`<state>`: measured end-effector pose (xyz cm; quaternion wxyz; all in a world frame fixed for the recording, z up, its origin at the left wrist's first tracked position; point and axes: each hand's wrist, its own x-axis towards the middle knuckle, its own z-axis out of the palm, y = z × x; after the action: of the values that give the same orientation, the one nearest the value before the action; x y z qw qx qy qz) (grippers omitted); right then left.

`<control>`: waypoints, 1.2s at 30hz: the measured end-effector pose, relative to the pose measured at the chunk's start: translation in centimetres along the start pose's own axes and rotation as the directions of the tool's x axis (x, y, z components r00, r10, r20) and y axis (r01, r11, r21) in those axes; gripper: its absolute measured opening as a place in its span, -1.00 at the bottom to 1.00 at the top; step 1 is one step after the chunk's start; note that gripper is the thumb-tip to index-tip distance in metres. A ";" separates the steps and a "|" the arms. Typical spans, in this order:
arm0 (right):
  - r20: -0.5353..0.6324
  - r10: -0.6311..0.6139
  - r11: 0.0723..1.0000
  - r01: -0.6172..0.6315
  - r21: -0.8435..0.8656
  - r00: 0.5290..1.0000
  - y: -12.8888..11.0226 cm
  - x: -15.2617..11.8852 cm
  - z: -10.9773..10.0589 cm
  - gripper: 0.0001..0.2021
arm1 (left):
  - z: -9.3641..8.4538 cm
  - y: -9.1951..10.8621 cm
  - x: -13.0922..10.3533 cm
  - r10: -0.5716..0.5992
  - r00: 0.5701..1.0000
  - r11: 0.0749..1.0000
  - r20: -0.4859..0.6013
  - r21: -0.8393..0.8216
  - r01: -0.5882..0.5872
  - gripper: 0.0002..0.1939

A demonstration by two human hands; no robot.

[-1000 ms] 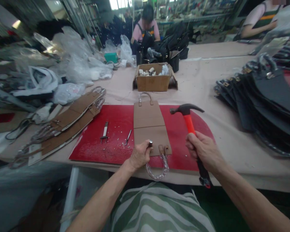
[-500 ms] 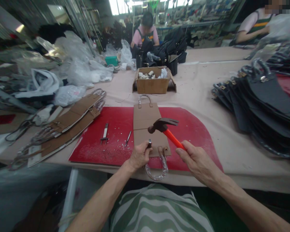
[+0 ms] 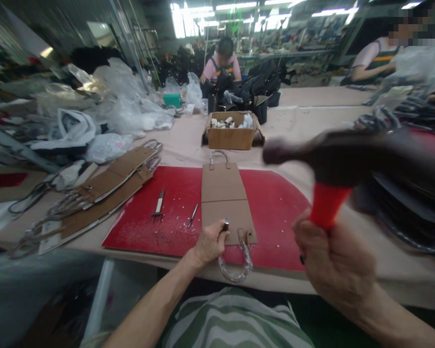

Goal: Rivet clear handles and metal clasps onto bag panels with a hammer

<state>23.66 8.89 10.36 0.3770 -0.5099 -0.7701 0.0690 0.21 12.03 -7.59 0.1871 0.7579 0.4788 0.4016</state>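
Observation:
My right hand [image 3: 337, 261] is wrapped round the orange handle of a claw hammer [image 3: 333, 154], raised close to the camera and blurred. My left hand [image 3: 210, 241] grips a short metal punch [image 3: 226, 224] upright over the near part of a brown bag panel [image 3: 224, 188]; the punch's lower end is hidden by the fingers. At the panel's near edge a plastic-wrapped handle [image 3: 239, 275] hangs toward me, and a second handle [image 3: 219, 155] lies at the far end. Beneath the panel is a red board [image 3: 174, 183].
A pronged tool [image 3: 158, 207] and a thin metal rod [image 3: 193, 215] lie on the board among small scraps. Brown panels [image 3: 112, 174] are stacked left, dark panels [image 3: 387, 208] right. Beyond stands a cardboard box [image 3: 230, 140] of small parts. Two people sit farther back.
My right hand has lifted the hammer up and to the right, away from the punch and nearer the camera. My left hand still holds the punch on the panel. The view has tilted slightly up.

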 end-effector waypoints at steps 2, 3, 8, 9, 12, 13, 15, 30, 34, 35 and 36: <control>0.212 -0.091 0.990 0.111 -0.085 0.973 0.9 -0.9 1.0 -0.81 | 0.1 -0.1 -0.1 -0.001 1.000 1.000 0.007 0.004 0.001 -0.80; 0.312 -0.111 0.982 0.153 -0.114 0.944 1.3 -1.2 1.4 -0.80 | 0.1 -0.2 -0.1 0.000 1.000 1.000 0.011 0.004 0.000 -0.79; 0.212 -0.065 0.992 0.086 -0.089 0.975 1.6 -1.6 1.8 -0.77 | 0.1 -0.4 -0.2 -0.013 1.000 1.000 0.026 0.007 0.013 -0.82; 0.227 -0.066 0.993 0.086 -0.078 0.972 1.6 -1.6 1.7 -0.77 | 0.1 -0.4 -0.2 -0.013 1.000 1.000 0.025 0.016 0.013 -0.81; 0.400 -0.019 0.993 0.064 -0.100 0.916 2.2 -1.8 1.8 -0.79 | 0.1 -0.3 -0.2 -0.005 1.000 1.000 0.027 0.028 0.004 -0.80; 0.431 0.037 0.994 0.010 -0.107 0.902 2.7 -1.8 2.0 -0.78 | 0.0 -0.2 -0.2 -0.007 1.000 1.000 0.028 0.019 0.007 -0.81; 0.439 0.188 0.982 -0.154 -0.111 0.879 3.7 -1.5 3.1 -0.75 | -0.1 0.0 -0.2 -0.020 0.999 1.000 0.025 -0.020 0.021 -0.86; 0.449 0.521 0.853 -0.464 -0.239 0.726 8.4 -1.0 13.9 -0.75 | -0.7 -0.1 -0.9 0.007 0.996 0.998 -0.089 -0.068 -0.013 -0.85; 0.443 0.556 0.831 -0.475 -0.290 0.704 8.5 -0.9 14.1 -0.77 | -0.8 0.2 -0.8 -0.122 0.987 0.991 -0.104 -0.070 0.115 -0.87; 0.443 0.565 0.825 -0.475 -0.306 0.696 8.5 -0.8 14.1 -0.78 | -0.9 0.3 -0.7 -0.142 0.985 0.988 -0.098 -0.068 0.135 -0.87; 0.446 0.569 0.822 -0.474 -0.316 0.691 8.5 -0.8 14.2 -0.79 | -1.0 0.2 -0.6 -0.140 0.985 0.989 -0.095 -0.060 0.135 -0.88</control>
<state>20.83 16.18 -4.26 0.0715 -0.7007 -0.6678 0.2408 -0.55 11.34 -7.09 0.2104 0.6968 0.5280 0.4375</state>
